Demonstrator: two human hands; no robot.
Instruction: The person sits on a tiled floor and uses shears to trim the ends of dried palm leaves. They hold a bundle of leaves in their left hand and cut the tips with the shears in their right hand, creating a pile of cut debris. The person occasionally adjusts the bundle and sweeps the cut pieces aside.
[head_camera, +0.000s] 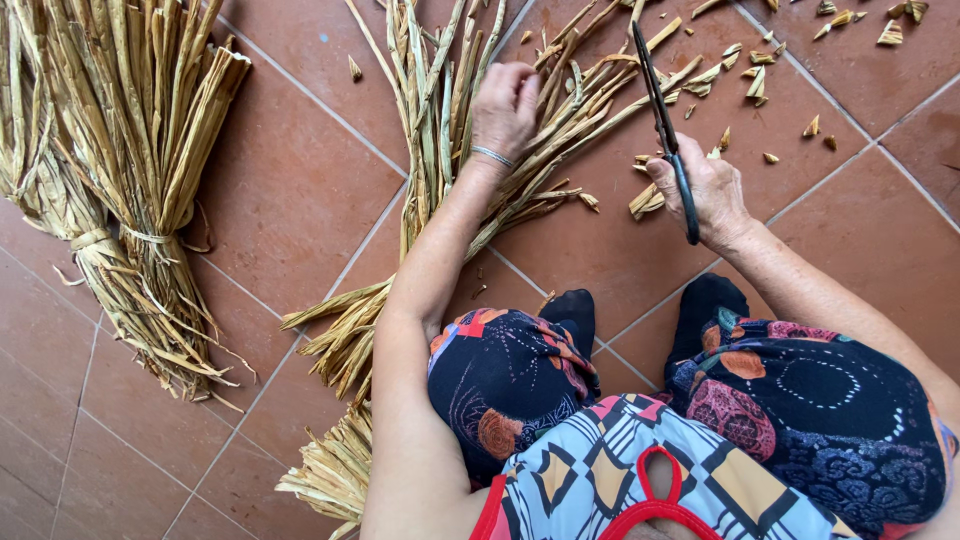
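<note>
Pointing up-left from clenched right hand (705, 190), black scissors (662, 120); left hand (505, 105) seemingly gripping dried stalks (440, 150).

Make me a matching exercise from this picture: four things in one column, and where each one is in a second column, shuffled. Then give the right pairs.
Things
1. scissors
2. tied bundle
3. bracelet
4. cut scraps

Places
A. on the left wrist
B. lying at the far left of the tile floor
C. scattered on the tiles at the upper right
D. held in the right hand

Pairs: 1-D, 2-B, 3-A, 4-C. The left hand grips the loose stalks.
</note>
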